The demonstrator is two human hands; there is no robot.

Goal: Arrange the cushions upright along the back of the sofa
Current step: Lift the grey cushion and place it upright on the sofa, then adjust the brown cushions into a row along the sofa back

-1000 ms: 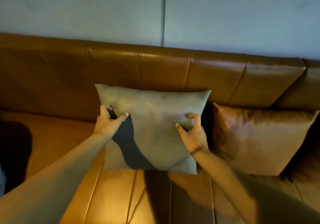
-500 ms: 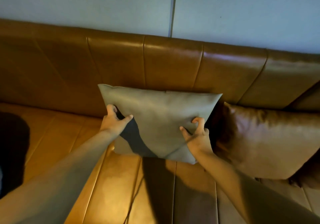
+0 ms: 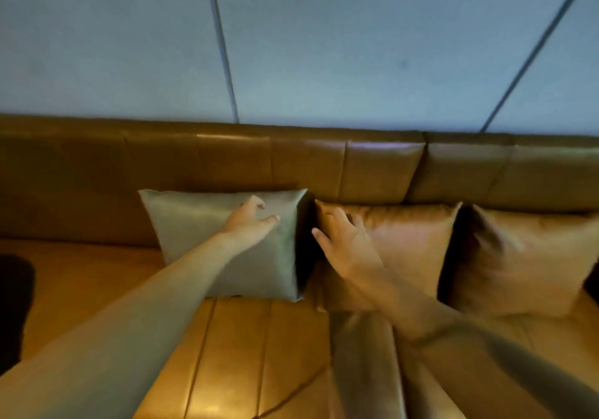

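A grey-green cushion [image 3: 223, 240] stands upright on the seat of a tan leather sofa [image 3: 259, 353], its back edge against the sofa's padded backrest [image 3: 227, 162]. Just to its right, a brown leather cushion [image 3: 408, 250] leans against the same backrest, a dark gap between the two, and a second brown cushion [image 3: 525, 263] stands beside that one at the right edge of the view. The person's left hand [image 3: 248, 224] rests on the upper right part of the grey-green cushion, fingers loosely curled and spread, gripping nothing. The right hand [image 3: 348, 246] lies open, fingers splayed, over the left edge of the first brown cushion; whether it presses the leather or hovers just off it cannot be told through the blur. Both bare forearms reach in from the bottom of the view across the seat panels. Behind the sofa rises a pale blue-grey wall [image 3: 324, 45] crossed by two dark seams. A dark shape [image 3: 13, 305] sits on the seat at far left.
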